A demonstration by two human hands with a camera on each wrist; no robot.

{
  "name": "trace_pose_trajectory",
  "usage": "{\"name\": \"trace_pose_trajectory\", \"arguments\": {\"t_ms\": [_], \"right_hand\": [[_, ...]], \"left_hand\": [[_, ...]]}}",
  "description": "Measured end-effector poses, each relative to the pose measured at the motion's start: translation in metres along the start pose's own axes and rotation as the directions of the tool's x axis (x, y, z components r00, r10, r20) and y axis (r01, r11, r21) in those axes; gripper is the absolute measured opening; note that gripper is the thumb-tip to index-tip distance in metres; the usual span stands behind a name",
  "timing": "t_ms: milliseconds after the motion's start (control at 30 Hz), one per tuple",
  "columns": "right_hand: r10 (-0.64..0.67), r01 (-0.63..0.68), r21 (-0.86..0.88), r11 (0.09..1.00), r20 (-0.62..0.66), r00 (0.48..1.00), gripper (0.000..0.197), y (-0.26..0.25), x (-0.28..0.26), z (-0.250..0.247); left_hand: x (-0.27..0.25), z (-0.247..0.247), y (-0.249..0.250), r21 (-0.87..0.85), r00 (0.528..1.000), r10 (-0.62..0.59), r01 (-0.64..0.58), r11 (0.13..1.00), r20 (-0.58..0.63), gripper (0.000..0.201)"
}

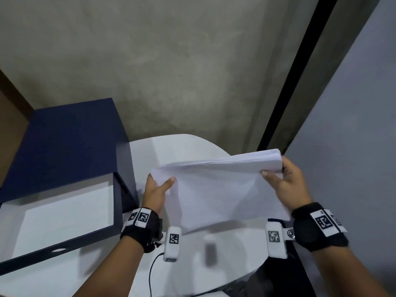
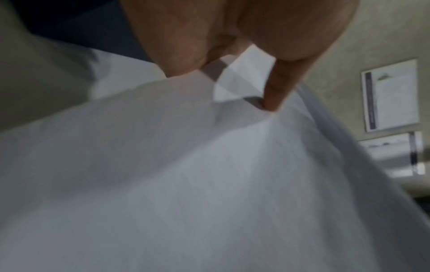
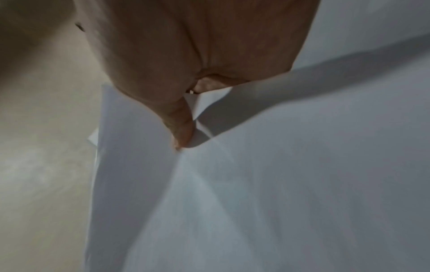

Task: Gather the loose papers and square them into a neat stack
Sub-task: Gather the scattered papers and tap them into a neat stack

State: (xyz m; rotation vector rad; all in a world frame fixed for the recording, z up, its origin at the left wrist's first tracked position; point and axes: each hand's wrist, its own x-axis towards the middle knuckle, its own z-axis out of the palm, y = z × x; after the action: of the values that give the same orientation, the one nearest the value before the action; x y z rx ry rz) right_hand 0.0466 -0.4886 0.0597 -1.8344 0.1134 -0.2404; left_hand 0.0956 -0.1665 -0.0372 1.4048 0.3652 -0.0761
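Left hand (image 1: 155, 190) and right hand (image 1: 285, 181) hold a sheaf of white papers (image 1: 222, 189) between them, lifted clear above a white round table (image 1: 188, 146). The left hand pinches the sheaf's left corner, thumb (image 1: 168, 183) on the near face and fingers behind; in the left wrist view the thumb (image 2: 277, 92) presses into the paper (image 2: 186, 184), which creases around it. The right hand grips the right edge, thumb (image 1: 267, 175) laid on the near face and fingers curled round the far side; in the right wrist view the thumb tip (image 3: 184, 136) dents the sheet (image 3: 256, 202). The sheaf tilts, its far edge raised and fanned at the right, where the sheet edges show as a thick band; the near sheet sags toward the person. Both wrists wear black bands with printed square markers and white camera modules. To the left on the table lies an open dark blue box file (image 1: 64, 189), its lid (image 1: 68, 142) propped up at the far side and its white interior showing. A thin black cable (image 1: 151, 273) trails over the near table edge. Behind stands a grey plaster wall (image 1: 171, 61); on the right, a pale panel (image 1: 353, 125) with a black strip beside it
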Motion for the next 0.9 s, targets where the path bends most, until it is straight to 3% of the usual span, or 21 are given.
{"name": "trace_pose_trajectory", "arguments": {"t_ms": [67, 133, 267, 333, 367, 433, 567, 733, 800, 900], "right_hand": [[0.06, -0.056, 0.101, 0.993, -0.041, 0.997, 0.033, 0.019, -0.008, 0.007], [0.117, -0.101, 0.162, 0.982, -0.09, 0.989, 0.037, 0.038, -0.015, 0.02], [0.316, -0.298, 0.148, 0.943, -0.124, 0.941, 0.038, 0.087, -0.031, 0.046], [0.366, -0.353, 0.115, 0.928, -0.123, 0.922, 0.057, 0.109, -0.039, 0.055], [0.37, -0.359, 0.103, 0.928, -0.129, 0.92, 0.061, 0.118, -0.041, 0.057], [0.376, -0.363, 0.107, 0.926, -0.152, 0.914, 0.053, 0.122, -0.039, 0.061], [0.34, -0.317, 0.152, 0.936, -0.163, 0.926, 0.038, 0.113, -0.034, 0.059], [0.267, -0.237, 0.184, 0.954, -0.156, 0.951, 0.041, 0.108, -0.033, 0.056], [0.263, -0.218, 0.23, 0.949, -0.188, 0.946, 0.04, 0.105, -0.033, 0.058], [0.27, -0.199, 0.275, 0.941, -0.254, 0.929, 0.032, 0.099, -0.03, 0.063]], "left_hand": [[-0.002, 0.002, 0.006, -0.015, 0.997, 0.07, -0.07, 0.997, -0.021, 0.031], [-0.004, 0.006, 0.01, 0.052, 0.985, 0.171, -0.17, 0.984, -0.021, 0.018], [-0.008, 0.008, -0.006, 0.205, 0.971, 0.238, -0.231, 0.951, -0.013, 0.027], [-0.01, 0.003, -0.023, 0.226, 0.983, 0.181, -0.17, 0.959, -0.026, 0.029], [-0.011, 0.0, -0.027, 0.232, 0.989, 0.14, -0.127, 0.964, -0.043, 0.027], [-0.011, -0.004, -0.035, 0.23, 0.993, 0.098, -0.082, 0.97, -0.06, 0.023], [-0.014, -0.006, -0.03, 0.237, 0.986, 0.158, -0.142, 0.961, -0.049, 0.021], [-0.016, -0.011, -0.024, 0.088, 0.989, 0.14, -0.136, 0.987, -0.04, 0.023], [-0.016, -0.011, -0.02, 0.016, 0.989, 0.135, -0.134, 0.991, -0.069, 0.021], [-0.016, -0.006, -0.017, 0.045, 0.977, 0.152, -0.146, 0.988, -0.151, 0.014]]}}
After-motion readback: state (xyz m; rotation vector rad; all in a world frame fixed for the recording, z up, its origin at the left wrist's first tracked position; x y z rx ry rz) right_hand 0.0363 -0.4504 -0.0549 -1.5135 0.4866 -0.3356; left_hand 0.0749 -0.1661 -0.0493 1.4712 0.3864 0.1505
